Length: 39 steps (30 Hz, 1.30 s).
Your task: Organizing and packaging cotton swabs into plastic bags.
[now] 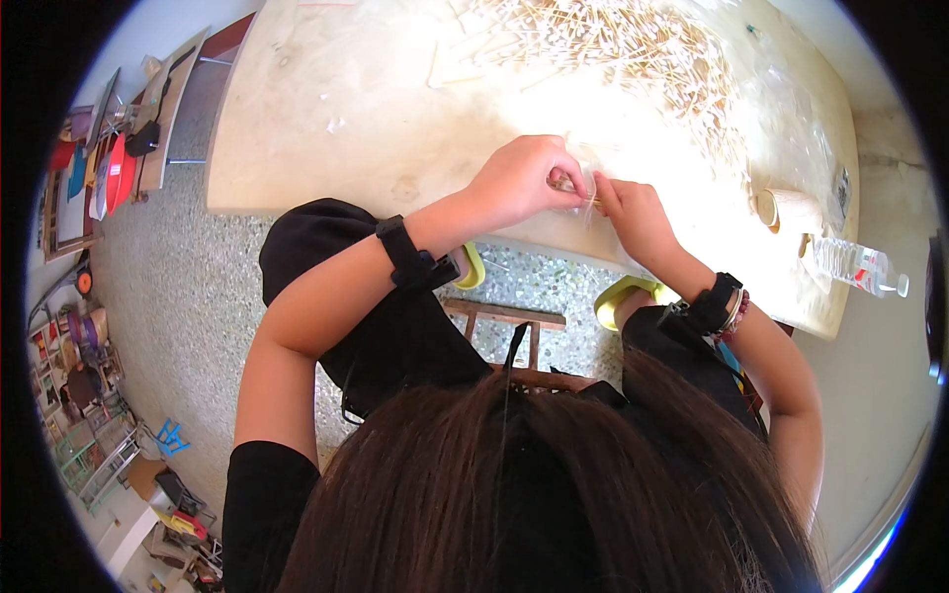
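Near the front edge of the pale table, my two hands meet. My left hand (526, 183) is closed round what looks like a small bundle of thin sticks (562, 183), its end showing between thumb and fingers; the rest is hidden in the palm. Close beside it, my right hand (635, 211) is closed in a pinch on a bit of thin clear plastic (589, 212) that hangs by the bundle. Glare makes the plastic's outline hard to make out. Beyond my hands lies a wide loose pile of thin wooden sticks (633, 44).
On the table's (297, 128) right side are clear plastic bags (791, 119), a pale cylindrical roll (791, 211) and a clear plastic bottle (855, 265) lying on its side. A wooden stool frame (504, 314) stands under the table's near edge. Shelves and clutter (89, 385) line the left.
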Motion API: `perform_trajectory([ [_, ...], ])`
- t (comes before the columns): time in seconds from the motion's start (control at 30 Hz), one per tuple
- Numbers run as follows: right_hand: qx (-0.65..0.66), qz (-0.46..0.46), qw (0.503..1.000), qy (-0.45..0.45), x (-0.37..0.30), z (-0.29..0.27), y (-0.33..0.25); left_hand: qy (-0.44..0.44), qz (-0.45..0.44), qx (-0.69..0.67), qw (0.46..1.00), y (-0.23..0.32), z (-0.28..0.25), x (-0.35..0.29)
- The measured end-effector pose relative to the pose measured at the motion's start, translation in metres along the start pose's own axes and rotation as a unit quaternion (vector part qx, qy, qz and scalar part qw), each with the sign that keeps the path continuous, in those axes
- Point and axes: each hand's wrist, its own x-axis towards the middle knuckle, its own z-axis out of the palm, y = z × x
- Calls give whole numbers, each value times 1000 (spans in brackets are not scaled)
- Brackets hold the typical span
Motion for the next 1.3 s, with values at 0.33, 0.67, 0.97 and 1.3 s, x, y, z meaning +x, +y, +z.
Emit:
perform_trajectory([
  [0.33, -13, -81, 995, -64, 8, -10, 2, -5, -3, -2, 1000, 1, 3, 0],
  [0.67, 306, 256, 863, -309, -7, -29, -3, -14, -42, -11, 999, 3, 1, 1],
  [0.97, 285, 169, 903, -272, -10, -20, -2, -15, -44, 0, 999, 0, 2, 0],
  [1.3, 96, -13, 983, -157, -8, -10, 0, 3, 25, 42, 999, -3, 5, -2],
])
